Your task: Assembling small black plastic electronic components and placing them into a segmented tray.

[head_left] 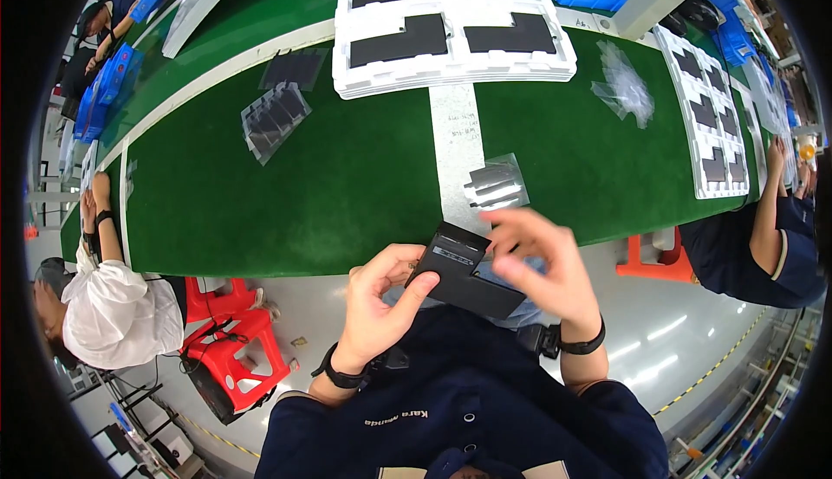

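My left hand (379, 299) grips a flat black L-shaped piece (466, 285) by its left side, thumb on top and fingers beneath. A narrow strip with small pale marks crosses the piece near its upper end, which looks glossy. My right hand (553, 269) is beside the piece's upper right edge, its thumb and fingers apart and slightly blurred. No object shows between those fingers, and I cannot tell whether they touch the piece. Just beyond, on the table, lies a small stack of clear film sheets with dark strips (497, 183).
A white tray (511, 70) with black L-shaped pieces stands on the green table (347, 193). More film sheets (276, 119) lie at left, crumpled clear film (626, 85) at right. Another tray (704, 186) and co-workers flank me. Red stools (247, 349) stand at lower left.
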{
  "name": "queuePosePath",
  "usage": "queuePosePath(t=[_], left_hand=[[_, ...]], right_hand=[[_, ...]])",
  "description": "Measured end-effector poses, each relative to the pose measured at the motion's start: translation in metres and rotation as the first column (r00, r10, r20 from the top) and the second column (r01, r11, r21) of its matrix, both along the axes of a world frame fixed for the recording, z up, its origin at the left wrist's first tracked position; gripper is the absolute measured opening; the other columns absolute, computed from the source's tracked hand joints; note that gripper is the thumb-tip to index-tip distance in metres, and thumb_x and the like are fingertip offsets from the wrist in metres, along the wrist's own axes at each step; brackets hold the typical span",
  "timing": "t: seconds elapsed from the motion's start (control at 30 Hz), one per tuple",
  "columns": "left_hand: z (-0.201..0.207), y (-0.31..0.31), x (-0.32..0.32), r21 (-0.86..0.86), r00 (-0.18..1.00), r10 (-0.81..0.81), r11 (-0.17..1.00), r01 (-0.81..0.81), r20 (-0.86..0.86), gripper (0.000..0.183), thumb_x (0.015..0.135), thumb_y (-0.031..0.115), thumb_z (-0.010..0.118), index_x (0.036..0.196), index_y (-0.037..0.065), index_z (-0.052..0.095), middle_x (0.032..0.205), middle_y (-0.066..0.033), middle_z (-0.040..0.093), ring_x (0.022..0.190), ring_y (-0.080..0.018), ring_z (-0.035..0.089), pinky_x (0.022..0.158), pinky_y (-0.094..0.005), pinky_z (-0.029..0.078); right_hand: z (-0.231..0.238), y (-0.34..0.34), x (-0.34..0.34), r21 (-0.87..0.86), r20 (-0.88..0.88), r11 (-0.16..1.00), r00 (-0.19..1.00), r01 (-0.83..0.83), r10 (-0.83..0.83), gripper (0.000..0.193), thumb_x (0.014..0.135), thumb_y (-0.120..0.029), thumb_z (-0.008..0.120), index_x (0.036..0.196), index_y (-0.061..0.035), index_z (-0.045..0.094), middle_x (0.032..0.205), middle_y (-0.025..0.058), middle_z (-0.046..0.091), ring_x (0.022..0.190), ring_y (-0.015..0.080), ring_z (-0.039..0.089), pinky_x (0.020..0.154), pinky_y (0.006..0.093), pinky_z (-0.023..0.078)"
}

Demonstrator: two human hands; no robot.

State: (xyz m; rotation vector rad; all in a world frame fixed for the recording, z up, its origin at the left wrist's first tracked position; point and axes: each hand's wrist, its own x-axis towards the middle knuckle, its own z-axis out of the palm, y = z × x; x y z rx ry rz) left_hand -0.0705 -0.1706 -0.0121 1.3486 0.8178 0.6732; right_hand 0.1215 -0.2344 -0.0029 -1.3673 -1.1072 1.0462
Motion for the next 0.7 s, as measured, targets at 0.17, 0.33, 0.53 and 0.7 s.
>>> queuePosePath(t=[0.17, 0.33, 0.53, 0.7], left_hand=[[0.003, -0.001, -0.001, 0.071, 0.999, -0.032, 0.997, 0.033, -0.016, 0.015, 0.081, 0.001, 0.061, 0.095, -0.005, 0.058, 0.081, -0.0086, 0.067, 0.075, -0.01, 0.063, 0.069, -0.0218, 0.048], [0.004, -0.003, 0.0, 0.083, 0.999, -0.023, 0.996, 0.025, -0.032, 0.016, 0.08, 0.0, 0.061, 0.095, -0.006, 0.057, 0.077, -0.0084, 0.066, 0.07, -0.009, 0.062, 0.064, -0.0208, 0.047], [0.01, -0.002, 0.0, 0.08, 0.995, -0.077, 0.993, 0.082, -0.057, 0.017, 0.081, 0.0, 0.06, 0.097, -0.006, 0.058, 0.075, -0.0077, 0.066, 0.066, -0.0081, 0.061, 0.059, -0.0207, 0.048], [0.023, -0.004, -0.006, -0.094, 0.991, -0.101, 0.991, 0.093, -0.082, 0.02, 0.081, 0.0, 0.06, 0.1, -0.006, 0.059, 0.076, -0.0072, 0.066, 0.067, -0.0093, 0.061, 0.059, -0.0218, 0.052]], right_hand=[[-0.008, -0.004, -0.015, 0.134, -0.08, 0.991, 0.996, -0.02, 0.031, 0.029, 0.073, -0.001, 0.066, 0.102, 0.0026, 0.061, 0.09, 0.0115, 0.066, 0.067, 0.0127, 0.06, 0.058, 0.0229, 0.048], [-0.009, -0.006, -0.016, 0.12, -0.042, 0.993, 0.999, 0.012, -0.007, 0.027, 0.073, 0.0, 0.066, 0.1, 0.0028, 0.062, 0.092, 0.0117, 0.066, 0.063, 0.0117, 0.059, 0.058, 0.0225, 0.047], [-0.013, -0.006, -0.013, 0.16, -0.111, 0.987, 0.994, 0.007, 0.011, 0.029, 0.07, -0.001, 0.07, 0.098, 0.0019, 0.063, 0.087, 0.0111, 0.066, 0.061, 0.012, 0.059, 0.057, 0.0229, 0.047], [-0.01, -0.005, -0.019, 0.395, 0.267, 0.916, 0.963, -0.066, -0.045, 0.03, 0.068, -0.002, 0.072, 0.097, 0.0009, 0.064, 0.077, 0.0112, 0.065, 0.065, 0.0203, 0.063, 0.059, 0.027, 0.049]])
